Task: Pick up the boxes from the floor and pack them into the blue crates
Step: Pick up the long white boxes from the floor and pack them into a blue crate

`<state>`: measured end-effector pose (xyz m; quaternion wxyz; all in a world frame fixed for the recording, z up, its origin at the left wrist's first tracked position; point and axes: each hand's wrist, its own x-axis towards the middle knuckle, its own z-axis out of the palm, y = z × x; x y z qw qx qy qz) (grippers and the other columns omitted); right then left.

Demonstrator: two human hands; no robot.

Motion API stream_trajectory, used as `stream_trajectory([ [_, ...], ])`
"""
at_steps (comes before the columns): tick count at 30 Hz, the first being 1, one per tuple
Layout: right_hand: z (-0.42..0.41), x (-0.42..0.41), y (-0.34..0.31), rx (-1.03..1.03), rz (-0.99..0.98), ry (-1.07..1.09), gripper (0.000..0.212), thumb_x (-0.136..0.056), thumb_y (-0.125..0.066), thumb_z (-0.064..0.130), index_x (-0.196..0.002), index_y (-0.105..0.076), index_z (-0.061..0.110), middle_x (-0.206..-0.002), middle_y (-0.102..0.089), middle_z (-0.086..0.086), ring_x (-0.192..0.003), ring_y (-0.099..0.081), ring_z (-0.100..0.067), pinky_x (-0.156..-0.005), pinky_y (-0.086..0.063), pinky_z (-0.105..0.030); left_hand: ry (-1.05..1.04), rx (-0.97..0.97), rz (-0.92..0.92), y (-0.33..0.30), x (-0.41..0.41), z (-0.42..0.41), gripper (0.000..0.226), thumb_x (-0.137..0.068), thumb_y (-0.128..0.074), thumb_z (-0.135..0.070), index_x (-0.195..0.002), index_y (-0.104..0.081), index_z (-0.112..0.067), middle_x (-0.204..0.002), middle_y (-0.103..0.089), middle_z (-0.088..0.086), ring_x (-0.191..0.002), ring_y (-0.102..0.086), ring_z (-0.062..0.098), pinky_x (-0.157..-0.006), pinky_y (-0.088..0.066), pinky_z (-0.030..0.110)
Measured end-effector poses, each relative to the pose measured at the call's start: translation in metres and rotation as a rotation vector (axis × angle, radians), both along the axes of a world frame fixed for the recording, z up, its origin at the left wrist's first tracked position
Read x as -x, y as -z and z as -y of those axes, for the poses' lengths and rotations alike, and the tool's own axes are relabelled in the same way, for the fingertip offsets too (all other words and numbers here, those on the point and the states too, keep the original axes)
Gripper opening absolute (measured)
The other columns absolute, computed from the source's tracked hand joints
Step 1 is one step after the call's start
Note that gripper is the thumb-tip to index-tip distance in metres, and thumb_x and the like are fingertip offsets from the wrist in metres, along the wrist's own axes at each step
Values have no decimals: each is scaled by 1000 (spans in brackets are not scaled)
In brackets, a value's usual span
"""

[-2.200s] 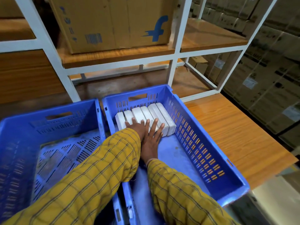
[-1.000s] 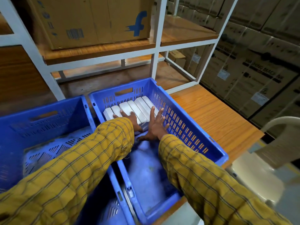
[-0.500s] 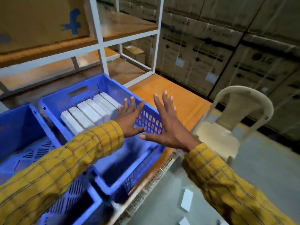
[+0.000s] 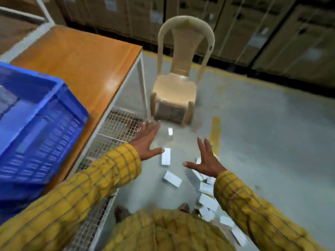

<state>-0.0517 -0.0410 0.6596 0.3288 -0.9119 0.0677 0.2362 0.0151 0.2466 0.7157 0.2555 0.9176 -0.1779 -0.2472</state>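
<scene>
At the bottom right of the frame, white boxes [image 4: 208, 201] lie scattered on the floor [image 4: 262, 142]. Above them, the left hand [image 4: 145, 142] and right hand [image 4: 208, 162] hover with fingers spread, each grip empty. The crate [image 4: 59, 98] stands at left on the worktop [image 4: 81, 57]. A hasty grab could crush or drop boxes.

From where I stand, nothing here can be read. The stacked cartons [image 4: 282, 31] along the back wall carry pale labels and dark print, but all of it is blurred past making out. The small white boxes [image 4: 172, 178] on the floor show plain faces, no lettering visible.
</scene>
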Motion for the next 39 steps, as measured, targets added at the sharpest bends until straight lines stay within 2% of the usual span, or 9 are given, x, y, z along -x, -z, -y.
stream_trajectory([
  [3,55,44,48,-1,-156,141,130,-73,-79,65,-164,7,29,-169,21,-8,-156,21,-31,-128,-10,-51,-22,-130,-187,82,7,30,106,-92,-66,-48,-160,11,-21,-168,10,16,-154,13,37,-126,-2,51],
  [6,98,81,80,9,-265,230,130,-76,-81,59,-163,9,26,-169,21,-9,-156,19,-33,-127,-10,-51,-64,-202,-311,133,15,53,104,-93,-66,-46,-160,10,-21,-168,7,16,-155,7,38,-126,-8,50],
  [14,163,120,115,8,-362,397,122,-82,-77,57,-164,6,21,-171,12,-11,-159,9,-29,-126,-13,-42,-46,-231,-384,176,19,131,101,-95,-67,-37,-161,8,-18,-168,3,16,-155,2,38,-126,-9,44],
  [21,172,96,149,9,-395,503,120,-83,-76,57,-164,4,20,-172,4,-11,-159,0,-28,-126,-15,-41,122,-216,-424,206,-4,181,98,-96,-66,-31,-161,7,-18,-167,5,20,-155,0,39,-126,-12,46],
  [26,172,59,188,44,-341,511,118,-85,-78,49,-164,3,17,-172,3,-13,-159,2,-31,-126,-14,-44,265,-281,-341,255,-33,201,95,-98,-61,-29,-161,9,-15,-167,11,19,-155,7,39,-126,-6,44],
  [31,183,14,263,60,-296,467,115,-87,-78,42,-164,3,17,-171,3,-15,-159,3,-29,-126,-14,-40,321,-297,-379,339,-54,222,90,-100,-58,-28,-161,7,-14,-167,8,19,-155,5,41,-126,-8,46],
  [36,198,-15,365,187,-306,304,115,-88,-76,42,-163,8,16,-170,11,-16,-156,12,-41,-127,-11,-50,442,-365,-109,432,-60,240,98,-92,-57,-22,-160,13,-17,-164,24,18,-150,24,41,-123,5,55],
  [39,211,-29,426,267,-313,180,114,-88,-75,43,-163,7,14,-170,7,-18,-156,9,-44,-126,-15,-52,493,-342,-43,492,-64,250,102,-87,-57,-17,-160,15,-18,-163,27,17,-150,26,41,-123,7,55],
])
